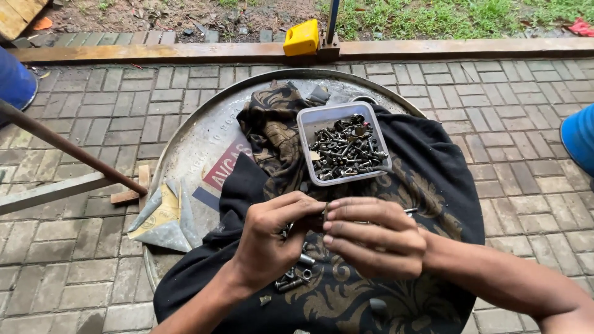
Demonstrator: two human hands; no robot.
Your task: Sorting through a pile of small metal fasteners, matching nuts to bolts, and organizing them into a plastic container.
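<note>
Head view: nearer than the tub point(344, 149) of bolts, both hands meet over the black cloth point(427, 179) on the drum top point(198, 139). Left hand point(267, 238) and right hand point(371, 238) each have the grip pinched on one small bolt point(326, 213) between their fingertips, its long axis hard to tell; both palms turn inward, wrists low, loose bolts point(292, 279) just below the left hand

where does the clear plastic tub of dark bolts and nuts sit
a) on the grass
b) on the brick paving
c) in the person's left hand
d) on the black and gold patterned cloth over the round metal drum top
d: the clear plastic tub of dark bolts and nuts rests on the black and gold patterned cloth spread over the round metal drum top, beyond both hands.
</note>
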